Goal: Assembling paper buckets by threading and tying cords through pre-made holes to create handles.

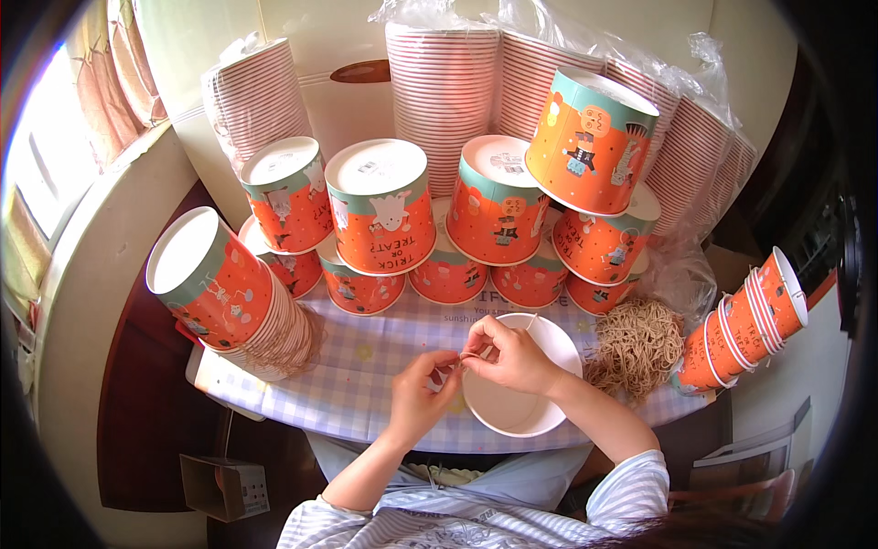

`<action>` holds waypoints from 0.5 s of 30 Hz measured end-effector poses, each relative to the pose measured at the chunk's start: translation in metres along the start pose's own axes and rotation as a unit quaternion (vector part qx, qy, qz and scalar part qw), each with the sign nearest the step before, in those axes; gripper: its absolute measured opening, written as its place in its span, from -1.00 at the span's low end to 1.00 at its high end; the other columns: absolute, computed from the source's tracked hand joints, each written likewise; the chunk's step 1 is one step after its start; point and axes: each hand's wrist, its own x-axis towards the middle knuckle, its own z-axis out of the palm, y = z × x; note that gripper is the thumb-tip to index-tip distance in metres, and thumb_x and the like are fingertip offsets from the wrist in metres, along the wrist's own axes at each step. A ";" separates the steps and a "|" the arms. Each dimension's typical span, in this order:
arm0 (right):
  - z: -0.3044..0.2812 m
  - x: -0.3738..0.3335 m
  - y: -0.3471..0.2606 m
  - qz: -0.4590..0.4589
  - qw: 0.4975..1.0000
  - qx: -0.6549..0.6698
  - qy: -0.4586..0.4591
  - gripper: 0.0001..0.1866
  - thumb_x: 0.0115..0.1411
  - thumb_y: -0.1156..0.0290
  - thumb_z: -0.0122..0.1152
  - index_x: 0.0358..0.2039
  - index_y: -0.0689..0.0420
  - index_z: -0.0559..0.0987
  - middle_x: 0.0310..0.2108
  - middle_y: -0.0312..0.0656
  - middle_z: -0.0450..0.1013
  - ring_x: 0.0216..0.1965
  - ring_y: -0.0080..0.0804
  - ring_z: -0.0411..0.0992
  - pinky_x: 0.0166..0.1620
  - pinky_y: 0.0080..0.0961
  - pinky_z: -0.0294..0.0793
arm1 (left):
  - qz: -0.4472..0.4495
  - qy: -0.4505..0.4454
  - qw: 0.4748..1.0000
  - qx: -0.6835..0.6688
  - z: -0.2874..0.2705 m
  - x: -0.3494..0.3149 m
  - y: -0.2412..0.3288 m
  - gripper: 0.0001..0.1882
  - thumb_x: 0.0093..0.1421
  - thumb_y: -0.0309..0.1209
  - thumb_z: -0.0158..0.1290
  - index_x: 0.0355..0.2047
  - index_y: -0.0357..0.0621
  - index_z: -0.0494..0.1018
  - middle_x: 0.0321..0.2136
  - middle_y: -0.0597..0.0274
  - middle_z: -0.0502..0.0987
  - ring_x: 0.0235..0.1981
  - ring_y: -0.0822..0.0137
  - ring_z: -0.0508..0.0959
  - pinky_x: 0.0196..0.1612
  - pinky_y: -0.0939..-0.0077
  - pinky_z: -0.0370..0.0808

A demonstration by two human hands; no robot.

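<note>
At frame center, our left hand (422,389) and right hand (512,357) meet, fingers pinched narrow on something we cannot make out, by the white paper bucket (565,359); a twine heap (636,348) lies right of it.

Checked tablecloth (343,380) bears orange paper buckets (366,293), tan string heap (637,346).

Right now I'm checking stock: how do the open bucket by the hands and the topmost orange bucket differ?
The open bucket is mouth up, showing a plain white inside; the topmost orange bucket is base up, showing its printed side. The open bucket stands on its own; the topmost orange bucket rests on other buckets. Both look round.
</note>
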 end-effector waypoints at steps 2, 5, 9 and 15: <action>0.000 0.000 -0.001 0.000 1.000 -0.003 -0.002 -0.78 -0.01 0.49 0.21 -0.40 0.17 0.33 -0.50 -0.27 0.43 -0.41 -0.52 0.46 -0.35 -0.60 0.49 | 0.051 0.017 0.998 0.040 0.001 0.001 0.001 -0.79 -0.03 -0.55 0.11 -0.33 -0.20 0.44 -0.51 0.23 0.49 -0.56 0.52 0.45 -0.53 0.68 0.38; 0.000 0.001 -0.001 -0.002 1.000 -0.011 -0.003 -0.78 -0.02 0.49 0.21 -0.41 0.18 0.33 -0.50 -0.25 0.44 -0.42 -0.51 0.47 -0.35 -0.60 0.49 | 0.032 0.016 0.998 0.052 0.001 0.002 0.004 -0.82 -0.05 -0.55 0.12 -0.38 -0.20 0.44 -0.53 0.23 0.48 -0.58 0.49 0.45 -0.53 0.66 0.39; -0.001 0.001 -0.003 -0.012 1.000 -0.027 -0.004 -0.79 -0.02 0.49 0.21 -0.43 0.18 0.34 -0.51 -0.22 0.44 -0.43 -0.48 0.48 -0.36 -0.59 0.50 | 0.005 0.017 0.999 0.044 0.001 0.003 0.006 -0.85 -0.04 -0.55 0.12 -0.40 -0.22 0.45 -0.55 0.22 0.48 -0.58 0.50 0.46 -0.51 0.66 0.40; -0.001 0.001 -0.004 -0.015 0.999 -0.038 -0.010 -0.79 -0.02 0.49 0.21 -0.44 0.19 0.34 -0.51 -0.22 0.44 -0.44 -0.47 0.48 -0.38 -0.58 0.50 | -0.041 0.015 0.999 0.002 0.000 0.003 0.001 -0.90 0.00 -0.55 0.09 -0.42 -0.24 0.49 -0.56 0.24 0.52 -0.57 0.56 0.46 -0.49 0.69 0.40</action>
